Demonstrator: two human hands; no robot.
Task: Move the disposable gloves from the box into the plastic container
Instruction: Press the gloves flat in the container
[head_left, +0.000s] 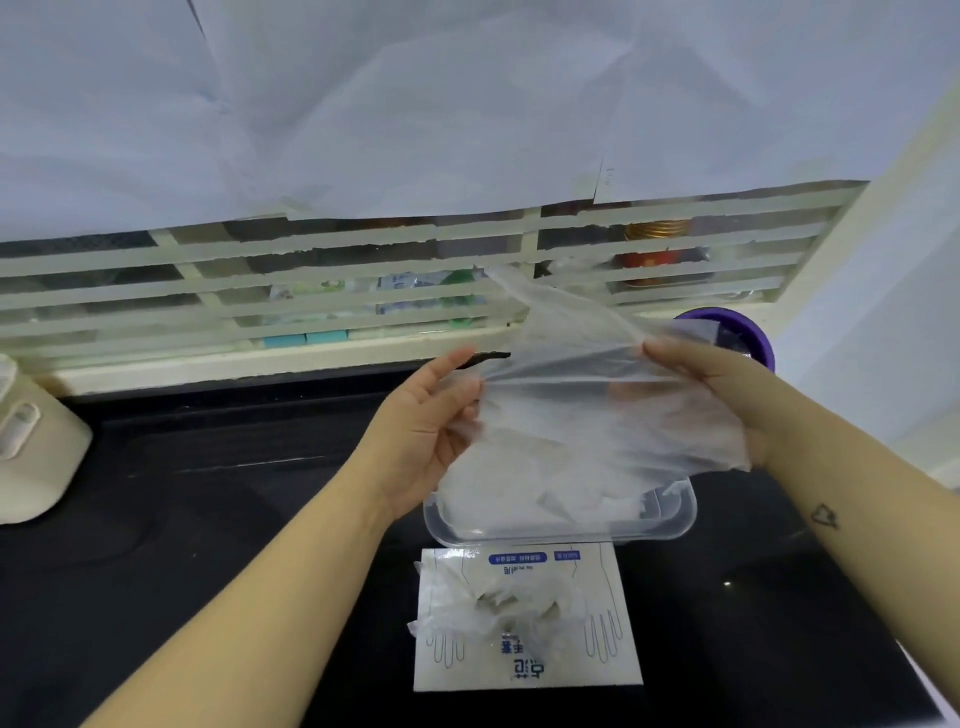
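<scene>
Both grips are closed on one glove (576, 374). The left hand (431, 431) pinches its left edge between thumb and fingers, and the right hand (711, 384) pinches the opposite edge, so the thin clear film is stretched out between them.

Seen from the head, the glove hangs in the air just above the container (670, 525). The container sits on the dark counter (208, 493) with a loose heap (519, 483) of gloves already inside. Just beside its near rim, closer to the person, lies the flat box (530, 665), with a crumpled bunch (498, 603) of gloves at its opening. A purple tub (753, 332) stands behind the right hand, by the wall.

The step in hand looks like spreading a glove before laying it down. The task seems partway done, since gloves lie in both places. Next, the hands need to lower together, lay the glove on the heap and let go. The film looks light and clingy, so it may stick to the fingers or drift past the rim.
</scene>
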